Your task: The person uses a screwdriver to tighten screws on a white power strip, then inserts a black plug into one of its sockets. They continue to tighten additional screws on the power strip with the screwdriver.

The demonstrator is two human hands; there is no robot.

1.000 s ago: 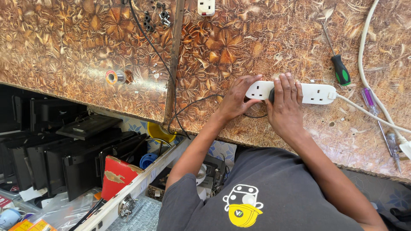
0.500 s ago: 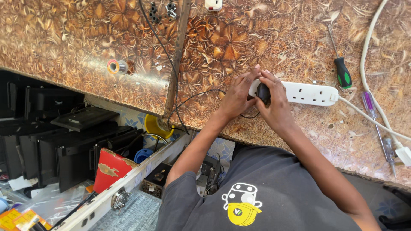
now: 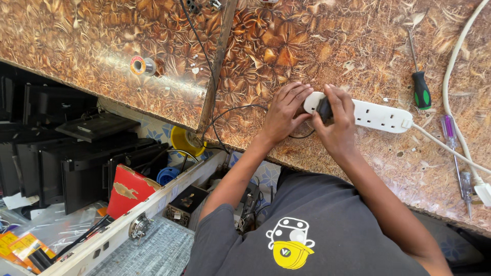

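A white power strip [image 3: 376, 114] lies on the brown patterned worktop [image 3: 317, 46]. My right hand [image 3: 336, 122] grips a black plug [image 3: 324, 108] at the strip's left end. My left hand [image 3: 284, 112] rests against that same end, fingers touching the strip. A thin black cable [image 3: 230, 115] runs from the plug leftward and down over the worktop's edge.
A green-handled screwdriver [image 3: 420, 82] lies beyond the strip. Two clear-handled screwdrivers [image 3: 452, 138] and a white cord [image 3: 452, 66] lie to the right. A roll of solder [image 3: 139, 66] sits at the left. Below the worktop stand black boxes [image 3: 76, 163], a red box [image 3: 125, 190] and a white rail [image 3: 153, 209].
My view has shifted, so the strip sits lower and further right. My right hand has closed round the black plug at the strip's left end; my left hand stays beside it.
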